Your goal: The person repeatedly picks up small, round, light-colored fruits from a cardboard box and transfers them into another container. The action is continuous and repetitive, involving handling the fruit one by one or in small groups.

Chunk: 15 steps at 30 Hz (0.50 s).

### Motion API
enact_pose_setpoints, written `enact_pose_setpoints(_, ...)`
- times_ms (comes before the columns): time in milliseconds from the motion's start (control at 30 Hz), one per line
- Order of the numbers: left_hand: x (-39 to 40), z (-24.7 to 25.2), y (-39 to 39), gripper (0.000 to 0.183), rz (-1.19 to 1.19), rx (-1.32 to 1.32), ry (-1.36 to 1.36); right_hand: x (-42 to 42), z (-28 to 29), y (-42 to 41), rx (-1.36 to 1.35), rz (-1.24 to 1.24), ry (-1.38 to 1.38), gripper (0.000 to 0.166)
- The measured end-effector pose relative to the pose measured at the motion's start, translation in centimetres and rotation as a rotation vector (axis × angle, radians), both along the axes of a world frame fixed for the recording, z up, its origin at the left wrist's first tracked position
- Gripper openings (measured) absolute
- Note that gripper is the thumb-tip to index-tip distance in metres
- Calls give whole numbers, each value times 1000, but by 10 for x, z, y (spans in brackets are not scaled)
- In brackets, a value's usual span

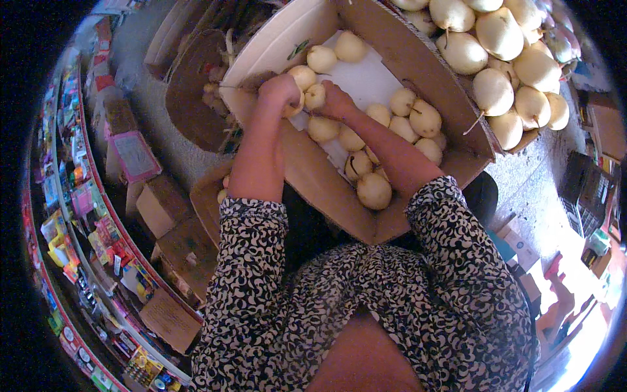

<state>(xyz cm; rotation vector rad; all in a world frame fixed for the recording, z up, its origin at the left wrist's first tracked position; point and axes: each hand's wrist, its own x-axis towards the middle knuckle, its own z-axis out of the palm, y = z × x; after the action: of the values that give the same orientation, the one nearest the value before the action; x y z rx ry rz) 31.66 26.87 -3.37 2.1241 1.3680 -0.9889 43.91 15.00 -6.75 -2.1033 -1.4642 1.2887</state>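
Pale yellow pears lie in an open cardboard box (333, 179) in front of me. My left hand (280, 92) reaches over the box's left wall, its fingers curled around a pear (295, 107) that is partly hidden. Just beside it, my right hand (337, 101) grips another pear (315, 96), whose blossom end faces up. The two held pears are close together, perhaps touching. Past my hands, loose pears (350, 46) rest near the far corner. More pears (373, 191) gather at the near and right sides, some under my right forearm. White lining (374, 73) shows on the box floor.
A heap of pears (499, 34) fills another container at the upper right. To the left stand an open carton (191, 98) with fruit inside and further cardboard boxes (159, 208). Shelves of packaged goods (98, 230) curve along the left. Black crates (585, 191) are at the right.
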Motion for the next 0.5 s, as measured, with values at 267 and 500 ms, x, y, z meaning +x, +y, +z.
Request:
enact_pose_setpoints(267, 10, -7, -42, 29, -149, 41, 49, 43, 11, 0, 43, -158, -203, 77)
enact_pose_setpoints(500, 20, 14, -42, 23, -148, 190, -14, 28, -10, -8, 253, -85, -185, 80)
